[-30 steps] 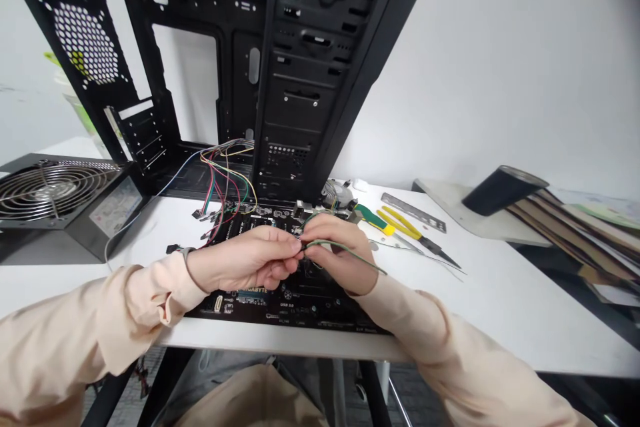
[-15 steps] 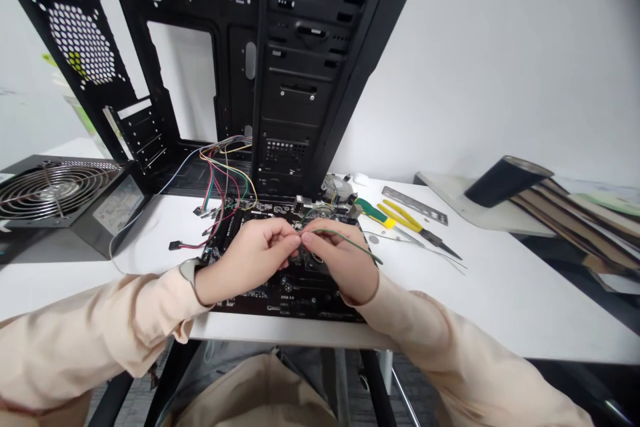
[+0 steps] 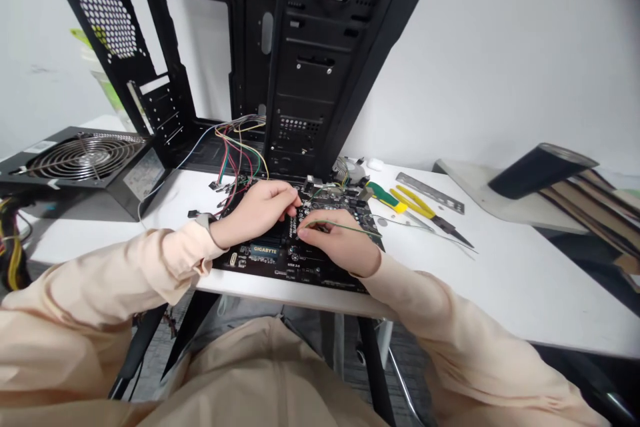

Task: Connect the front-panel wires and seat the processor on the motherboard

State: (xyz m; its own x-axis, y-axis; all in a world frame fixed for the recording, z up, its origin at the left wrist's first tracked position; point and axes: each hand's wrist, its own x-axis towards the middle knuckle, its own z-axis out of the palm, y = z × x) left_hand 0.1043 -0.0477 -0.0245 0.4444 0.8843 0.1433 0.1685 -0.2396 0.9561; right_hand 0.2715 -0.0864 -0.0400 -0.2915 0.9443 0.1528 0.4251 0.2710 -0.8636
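A black motherboard (image 3: 280, 260) lies flat on the white table (image 3: 500, 293) near its front edge. My right hand (image 3: 337, 243) rests over the board's right half, fingers pinched on a thin green wire (image 3: 350, 227) that trails off to the right. My left hand (image 3: 260, 210) is over the board's upper left part, fingers curled down onto it; what they grip is hidden. Behind the board stands an open black computer case (image 3: 300, 60), with a bundle of coloured wires (image 3: 240, 153) hanging out of it onto the table.
A power supply with a round fan grille (image 3: 95, 160) sits at the left. Yellow-handled pliers (image 3: 425, 213), a green-handled tool (image 3: 383, 193) and a metal plate (image 3: 430, 192) lie right of the board. A dark cylinder (image 3: 543, 170) and stacked boards (image 3: 595, 207) fill the far right.
My hands have come apart: the left moved back to the board's upper left, the right lowered onto the board with the green wire. The view shifted a little to the left.
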